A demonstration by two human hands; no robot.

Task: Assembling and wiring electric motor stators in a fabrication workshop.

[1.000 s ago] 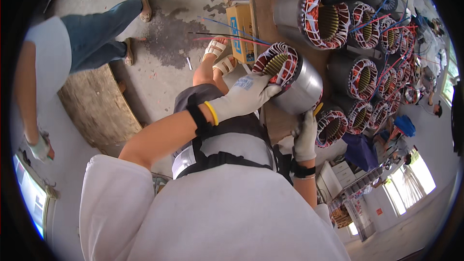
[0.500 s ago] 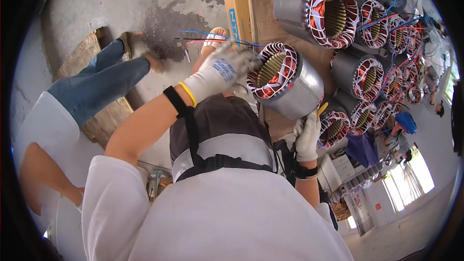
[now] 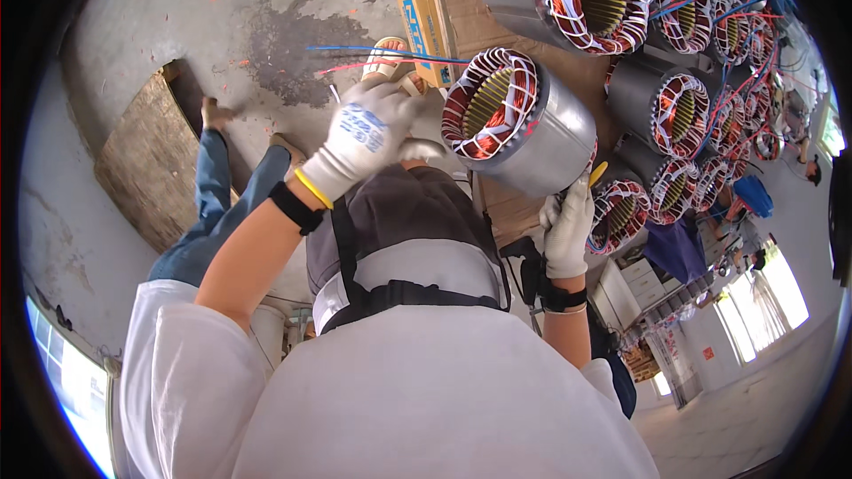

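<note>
A silver motor stator [image 3: 546, 137] lies on its side in front of me, its copper windings laced with white cord facing left. Blue, black and pinkish-red lead wires [image 3: 390, 58] stretch leftward from its upper rim. My left hand [image 3: 366, 131], in a white glove, is left of the windings, apart from them, thumb and fingers spread and slightly blurred. My right hand [image 3: 566, 235], also gloved, is closed by the stator's back end. A thin yellow piece [image 3: 598, 174], perhaps a handle, sticks up from it; the rest is hidden.
Several more wound stators [image 3: 679, 115] crowd the cardboard-covered surface [image 3: 466, 9] to the right. A yellow-brown box [image 3: 422, 27] stands at its left edge. On the left, another person's jeans-clad legs [image 3: 213, 182] are near a wooden board [image 3: 146, 155] on the floor.
My left hand has drawn back left and down, away from the windings and wires. My right hand keeps its place behind the stator. The other person's legs have shifted.
</note>
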